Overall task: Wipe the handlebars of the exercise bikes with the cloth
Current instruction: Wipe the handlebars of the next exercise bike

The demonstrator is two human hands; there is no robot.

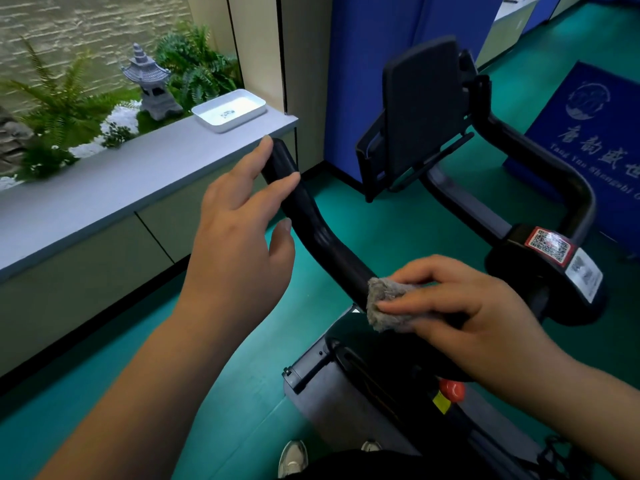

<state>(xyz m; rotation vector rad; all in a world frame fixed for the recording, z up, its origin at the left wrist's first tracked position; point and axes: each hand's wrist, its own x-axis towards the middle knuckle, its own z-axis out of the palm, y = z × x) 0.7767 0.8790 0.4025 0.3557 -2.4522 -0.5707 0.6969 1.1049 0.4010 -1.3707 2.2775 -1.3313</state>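
- Now I am looking down at the black handlebar (311,220) of an exercise bike, which I am using as the landmark for everything else.
- My left hand (239,237) is hovering at the near end of the handlebar's left arm, fingers straight and spread, holding nothing; two fingertips are lying against the bar near its tip, and the thumb is sitting just below it.
- My right hand (460,306) is pinching a small grey cloth (384,303), thumb and fingers curled around it, and pressing it onto the handlebar lower down, where the left arm is curving in toward the centre.
- Just right of the cloth, the handlebar's centre block is showing a sticker with QR codes (550,245).
- Above the handlebar's middle, a dark tablet holder (422,109) is standing tilted.
- Left of the handlebar, a grey ledge (104,188) is carrying a white tray (256,110), with a small stone pagoda (149,84) and ferns beyond it.
- Below the handlebar, a green floor (242,393) is showing, along with the toes of my shoes (292,457).
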